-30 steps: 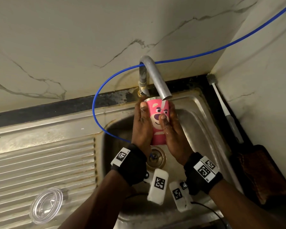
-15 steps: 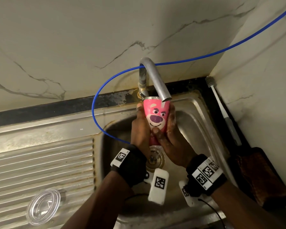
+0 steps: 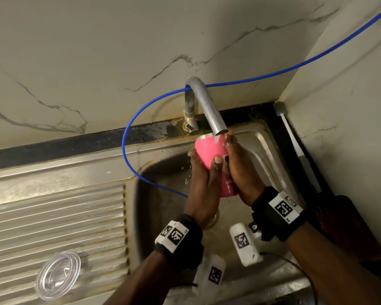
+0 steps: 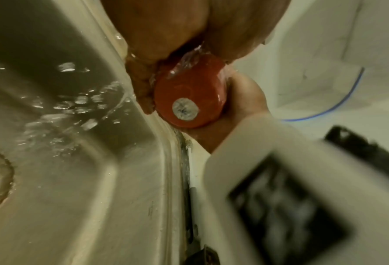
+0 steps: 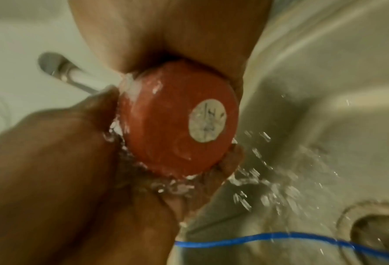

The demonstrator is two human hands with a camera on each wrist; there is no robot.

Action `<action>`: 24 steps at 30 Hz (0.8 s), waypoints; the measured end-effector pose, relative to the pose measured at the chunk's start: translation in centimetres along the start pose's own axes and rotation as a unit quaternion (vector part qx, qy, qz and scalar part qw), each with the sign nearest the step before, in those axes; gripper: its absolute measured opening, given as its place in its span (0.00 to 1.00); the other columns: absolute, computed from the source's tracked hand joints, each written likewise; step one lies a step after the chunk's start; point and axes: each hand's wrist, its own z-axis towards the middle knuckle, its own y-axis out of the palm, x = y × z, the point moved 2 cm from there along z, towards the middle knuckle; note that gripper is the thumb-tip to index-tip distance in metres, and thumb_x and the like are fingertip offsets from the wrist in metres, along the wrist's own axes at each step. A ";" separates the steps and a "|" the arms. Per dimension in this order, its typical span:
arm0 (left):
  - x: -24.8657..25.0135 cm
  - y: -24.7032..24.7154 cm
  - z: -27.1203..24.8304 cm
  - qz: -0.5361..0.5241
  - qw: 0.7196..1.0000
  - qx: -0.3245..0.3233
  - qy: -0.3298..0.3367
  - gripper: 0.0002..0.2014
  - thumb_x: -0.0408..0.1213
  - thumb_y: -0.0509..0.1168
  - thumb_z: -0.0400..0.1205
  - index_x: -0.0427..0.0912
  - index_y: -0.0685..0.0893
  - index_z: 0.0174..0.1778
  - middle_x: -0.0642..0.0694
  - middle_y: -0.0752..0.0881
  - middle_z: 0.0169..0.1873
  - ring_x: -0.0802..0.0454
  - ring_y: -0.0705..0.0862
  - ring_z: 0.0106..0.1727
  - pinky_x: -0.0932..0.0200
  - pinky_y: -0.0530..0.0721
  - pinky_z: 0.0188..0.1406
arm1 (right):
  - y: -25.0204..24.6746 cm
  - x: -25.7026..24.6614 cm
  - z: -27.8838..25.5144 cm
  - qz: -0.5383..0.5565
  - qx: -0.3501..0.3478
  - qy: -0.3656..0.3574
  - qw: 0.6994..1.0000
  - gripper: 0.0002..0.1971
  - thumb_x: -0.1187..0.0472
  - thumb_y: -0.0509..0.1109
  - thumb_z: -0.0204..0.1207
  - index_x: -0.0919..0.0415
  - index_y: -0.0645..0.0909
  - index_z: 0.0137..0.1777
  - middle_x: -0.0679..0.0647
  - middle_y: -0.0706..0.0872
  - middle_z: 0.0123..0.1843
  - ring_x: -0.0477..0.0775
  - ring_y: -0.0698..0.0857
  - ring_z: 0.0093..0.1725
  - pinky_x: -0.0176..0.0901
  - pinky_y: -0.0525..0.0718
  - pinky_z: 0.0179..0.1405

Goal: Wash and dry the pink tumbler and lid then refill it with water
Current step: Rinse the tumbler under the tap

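The pink tumbler (image 3: 208,148) is held upright over the sink under the tap spout (image 3: 216,122), and water runs down its side. My left hand (image 3: 200,183) grips it from the left, thumb across the front. My right hand (image 3: 239,170) grips it from the right, its fingers reaching the rim. In the wrist views the tumbler's base (image 4: 189,100) (image 5: 180,118) with a round sticker shows between both palms, wet and splashing. The clear lid (image 3: 57,275) lies on the ribbed drainboard at the lower left, away from both hands.
A blue hose (image 3: 128,150) loops from the wall behind the tap into the sink basin (image 3: 161,194). The drain (image 3: 215,217) lies below my hands. A white-handled brush (image 3: 295,146) leans in the right corner, above a dark brown object (image 3: 350,227).
The tumbler has turned in my hands, so the bear face has gone round to the right and is mostly covered. My left thumb now lies across its front. Water splashes off the left side.
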 end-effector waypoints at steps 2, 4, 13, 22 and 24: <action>0.1 -0.4 0.7 -0.023 0.999 0.014 -0.038 0.29 0.66 0.64 0.88 0.68 0.66 0.84 0.48 0.83 0.75 0.46 0.90 0.70 0.36 0.93 0.63 | 0.2 -0.1 -0.3 -0.050 0.001 -0.048 0.998 0.21 0.35 0.50 0.87 0.41 0.69 0.74 0.40 0.83 0.56 0.36 0.88 0.49 0.32 0.85 0.40; 0.6 -0.8 1.7 -0.015 0.997 0.039 -0.063 0.37 0.76 0.64 0.81 0.59 0.75 0.82 0.44 0.88 0.70 0.41 0.92 0.66 0.28 0.92 0.61 | 0.4 0.3 -0.5 -0.085 -0.002 -0.098 0.992 0.26 0.35 0.52 0.85 0.43 0.67 0.79 0.43 0.86 0.56 0.34 0.89 0.50 0.34 0.88 0.43; 0.9 -2.4 4.3 -0.177 0.949 0.066 -0.251 0.40 0.73 0.60 0.84 0.41 0.86 0.77 0.32 0.89 0.70 0.34 0.90 0.70 0.38 0.88 0.68 | 0.2 2.3 -1.0 -0.104 -0.119 -0.128 0.979 0.47 0.49 0.70 0.86 0.40 0.36 0.90 0.40 0.78 0.75 0.40 0.85 0.68 0.45 0.89 0.65; -0.3 -1.2 2.0 -0.069 0.989 0.063 -0.112 0.39 0.75 0.58 0.85 0.44 0.82 0.75 0.32 0.90 0.66 0.32 0.91 0.66 0.31 0.92 0.63 | 0.4 1.2 0.3 0.022 -0.024 -0.046 0.998 0.26 0.33 0.68 0.80 0.47 0.80 0.72 0.54 0.91 0.61 0.56 0.92 0.60 0.62 0.92 0.58; -0.3 -1.1 2.1 -0.057 0.992 0.049 -0.104 0.37 0.72 0.63 0.85 0.45 0.78 0.80 0.32 0.87 0.70 0.32 0.91 0.67 0.32 0.93 0.60 | 0.1 1.2 0.5 0.006 0.017 -0.058 0.998 0.20 0.37 0.62 0.85 0.48 0.85 0.65 0.51 0.93 0.53 0.54 0.93 0.54 0.49 0.93 0.50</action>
